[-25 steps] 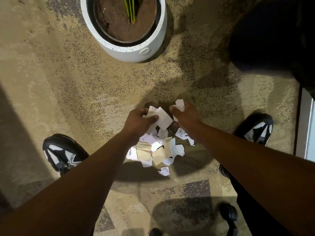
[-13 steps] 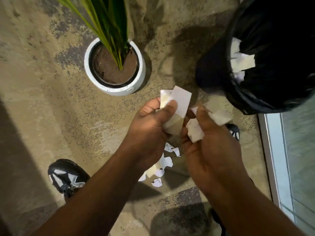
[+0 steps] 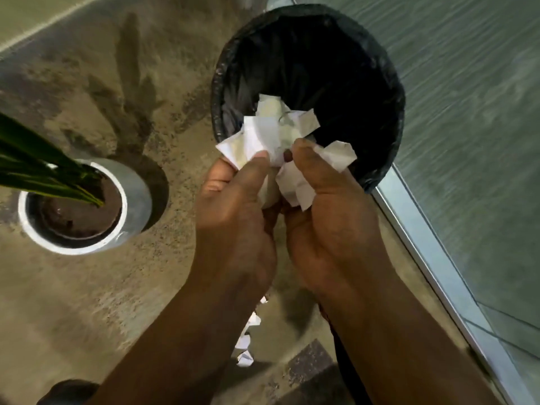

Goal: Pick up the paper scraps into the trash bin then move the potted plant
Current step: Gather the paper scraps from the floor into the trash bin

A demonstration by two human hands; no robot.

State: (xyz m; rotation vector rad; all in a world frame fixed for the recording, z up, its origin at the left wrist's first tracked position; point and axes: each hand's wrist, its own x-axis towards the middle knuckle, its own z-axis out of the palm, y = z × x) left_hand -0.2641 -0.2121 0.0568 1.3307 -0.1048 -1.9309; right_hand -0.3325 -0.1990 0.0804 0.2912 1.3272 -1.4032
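My left hand [image 3: 233,217] and my right hand [image 3: 330,217] are pressed together, both shut on a bunch of white paper scraps [image 3: 268,133]. The bunch hangs over the near rim of the trash bin [image 3: 391,83], a round bin lined with a black bag. A few more paper scraps [image 3: 247,343] lie on the floor below my forearms. The potted plant [image 3: 79,206] stands to the left, a white round pot with brown soil and long green leaves reaching off the left edge.
The floor is mottled tan carpet. A metal door track [image 3: 432,258] and glass panel run along the right side behind the bin. A dark shoe [image 3: 67,393] shows at the bottom left.
Both hands rose from the pile on the floor with scraps and moved up and right to the bin's rim. The view swung toward the bin; the plant now sits farther left.
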